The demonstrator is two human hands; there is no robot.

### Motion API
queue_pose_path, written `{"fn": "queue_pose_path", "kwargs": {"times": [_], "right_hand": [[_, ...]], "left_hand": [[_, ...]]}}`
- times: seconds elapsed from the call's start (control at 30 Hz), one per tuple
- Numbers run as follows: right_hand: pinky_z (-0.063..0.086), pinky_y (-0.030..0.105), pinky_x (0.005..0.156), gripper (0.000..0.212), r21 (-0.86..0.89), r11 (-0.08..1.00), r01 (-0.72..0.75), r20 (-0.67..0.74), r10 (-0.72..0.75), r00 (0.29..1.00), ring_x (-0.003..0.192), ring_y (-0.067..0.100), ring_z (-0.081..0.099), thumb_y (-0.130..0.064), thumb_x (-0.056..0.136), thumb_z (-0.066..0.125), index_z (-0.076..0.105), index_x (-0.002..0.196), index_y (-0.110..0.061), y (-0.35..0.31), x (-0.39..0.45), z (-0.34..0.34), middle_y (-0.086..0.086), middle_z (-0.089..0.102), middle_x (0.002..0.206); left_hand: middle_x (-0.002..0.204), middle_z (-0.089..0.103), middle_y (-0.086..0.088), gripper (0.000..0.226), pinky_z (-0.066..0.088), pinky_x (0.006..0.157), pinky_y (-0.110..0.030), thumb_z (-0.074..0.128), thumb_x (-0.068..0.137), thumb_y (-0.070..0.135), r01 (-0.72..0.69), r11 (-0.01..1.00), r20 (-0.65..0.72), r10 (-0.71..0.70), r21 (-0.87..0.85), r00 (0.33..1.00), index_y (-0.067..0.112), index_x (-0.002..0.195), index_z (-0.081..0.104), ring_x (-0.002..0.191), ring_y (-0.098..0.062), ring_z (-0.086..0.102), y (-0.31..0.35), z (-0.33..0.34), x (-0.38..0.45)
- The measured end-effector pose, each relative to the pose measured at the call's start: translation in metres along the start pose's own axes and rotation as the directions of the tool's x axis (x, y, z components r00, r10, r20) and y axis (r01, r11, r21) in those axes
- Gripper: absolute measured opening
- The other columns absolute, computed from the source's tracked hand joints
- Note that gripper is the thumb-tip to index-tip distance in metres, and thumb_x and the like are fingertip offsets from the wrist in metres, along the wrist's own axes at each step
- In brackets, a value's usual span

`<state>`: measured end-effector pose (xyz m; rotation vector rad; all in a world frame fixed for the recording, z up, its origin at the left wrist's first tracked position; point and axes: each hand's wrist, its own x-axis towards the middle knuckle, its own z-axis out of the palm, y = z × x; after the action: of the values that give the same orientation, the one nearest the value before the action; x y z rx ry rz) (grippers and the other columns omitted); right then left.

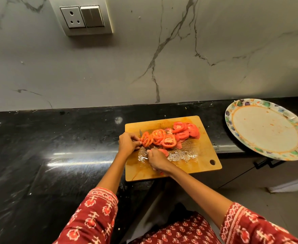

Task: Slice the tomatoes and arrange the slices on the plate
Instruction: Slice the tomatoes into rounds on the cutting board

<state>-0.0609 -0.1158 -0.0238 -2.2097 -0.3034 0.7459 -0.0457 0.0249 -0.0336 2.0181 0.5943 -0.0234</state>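
A: Hands first, please. How did they sit?

B: I saw the left hand (128,142) at the left end of the row of tomato slices (169,135), fingers curled and pinching the last upright piece. The right hand (157,159) was just nearer me, fist closed round the handle of a knife (141,133); only the blade tip showed beyond the slices. Both forearms ran in from the bottom, red patterned sleeves (95,217) bunched near the elbows, and the wrists almost met over the cutting board (194,161).

A: And the tomatoes themselves?

B: All on the board, fanned along its far half from the left hand to the upper right corner. Juice and seeds lay on the near half.

A: Room to move?

B: I noted the board's near edge hung past the front lip of the black worktop (56,147). The plate (232,124) stood well apart to the right, bare of slices, its near rim also overhanging the edge. Open worktop lay between the two and stretched wide to the left. A marble wall (162,59) closed the back.
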Motion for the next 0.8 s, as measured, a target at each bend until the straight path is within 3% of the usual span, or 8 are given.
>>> {"fn": "queue_pose_path", "kwargs": {"times": [0.1, 0.17, 0.3, 0.43, 0.57, 0.7, 0.8], "right_hand": [[0.043, 0.036, 0.061, 0.042, -0.136, 0.991, 0.017, 0.019, -0.015, 1.0, 0.062, 0.024, 0.05, -0.016, 0.103, 0.025, 0.036, 0.062, -0.015, 0.006, -0.004, -0.002, 0.0, 0.039, 0.063], [0.041, 0.036, 0.062, 0.04, -0.178, 0.984, 0.008, 0.002, -0.008, 1.0, 0.062, 0.023, 0.05, -0.019, 0.103, 0.027, 0.039, 0.066, -0.014, 0.01, -0.009, 0.0, 0.003, 0.044, 0.065], [0.036, 0.03, 0.068, 0.028, -0.21, 0.977, -0.038, -0.106, 0.016, 0.994, 0.095, 0.034, 0.06, -0.018, 0.101, 0.032, 0.055, 0.101, -0.002, 0.008, -0.01, 0.014, 0.018, 0.062, 0.099], [0.038, 0.033, 0.07, 0.025, -0.314, 0.948, -0.052, -0.183, -0.007, 0.983, 0.1, 0.035, 0.06, -0.011, 0.1, 0.031, 0.051, 0.112, -0.001, 0.008, -0.012, 0.022, 0.019, 0.062, 0.109], [0.045, 0.038, 0.079, 0.029, -0.408, 0.91, -0.07, -0.206, -0.017, 0.978, 0.105, 0.035, 0.059, 0.001, 0.094, 0.03, 0.048, 0.116, 0.0, 0.004, -0.013, 0.026, 0.019, 0.061, 0.114], [0.047, 0.039, 0.081, 0.029, -0.455, 0.889, -0.056, -0.22, -0.051, 0.974, 0.105, 0.034, 0.06, 0.001, 0.095, 0.028, 0.047, 0.117, 0.0, 0.004, -0.016, 0.027, 0.018, 0.061, 0.115], [0.047, 0.04, 0.083, 0.029, -0.478, 0.877, -0.043, -0.213, -0.068, 0.975, 0.107, 0.034, 0.059, 0.0, 0.095, 0.027, 0.046, 0.117, -0.001, 0.005, -0.017, 0.026, 0.018, 0.06, 0.117]], "left_hand": [[0.075, 0.065, -0.015, 0.011, 0.052, 0.049, -0.012, 0.068, 0.079, 0.0, 0.0, 1.0, 0.006, 0.0, -0.02, 1.0, -0.007, 0.087, 0.068, 0.058, -0.013, 0.061, -0.001, 0.0, 0.0], [0.076, 0.065, -0.016, 0.01, 0.053, 0.05, -0.013, 0.068, 0.079, -0.001, -0.015, 1.0, 0.008, 0.015, -0.016, 1.0, -0.008, 0.086, 0.068, 0.06, -0.013, 0.062, -0.001, 0.0, -0.001], [0.077, 0.065, -0.015, 0.009, 0.052, 0.05, -0.012, 0.067, 0.08, -0.001, -0.014, 1.0, 0.02, 0.014, 0.004, 1.0, -0.006, 0.086, 0.068, 0.058, -0.012, 0.061, -0.003, -0.002, -0.004], [0.084, 0.066, -0.017, 0.015, 0.055, 0.051, -0.016, 0.059, 0.088, 0.006, 0.065, 0.992, 0.024, -0.063, -0.112, 0.998, -0.004, 0.092, 0.069, 0.061, -0.013, 0.063, -0.008, -0.007, -0.006], [0.068, 0.069, -0.008, 0.03, 0.058, 0.057, -0.024, 0.066, 0.083, 0.034, 0.041, 0.987, -0.091, -0.055, -0.156, 0.994, 0.005, 0.075, 0.07, 0.057, -0.014, 0.066, 0.001, -0.009, -0.012], [0.068, 0.07, -0.009, 0.028, 0.059, 0.066, -0.03, 0.072, 0.078, 0.032, 0.116, 0.99, -0.112, -0.124, -0.082, 0.986, 0.005, 0.072, 0.07, 0.062, -0.018, 0.069, 0.013, -0.011, -0.012], [0.058, 0.064, -0.007, 0.029, 0.054, 0.059, -0.026, 0.068, 0.079, 0.027, 0.171, 0.985, -0.149, -0.169, 0.002, 0.974, 0.005, 0.061, 0.066, 0.051, -0.013, 0.061, 0.018, -0.01, -0.012]]}}
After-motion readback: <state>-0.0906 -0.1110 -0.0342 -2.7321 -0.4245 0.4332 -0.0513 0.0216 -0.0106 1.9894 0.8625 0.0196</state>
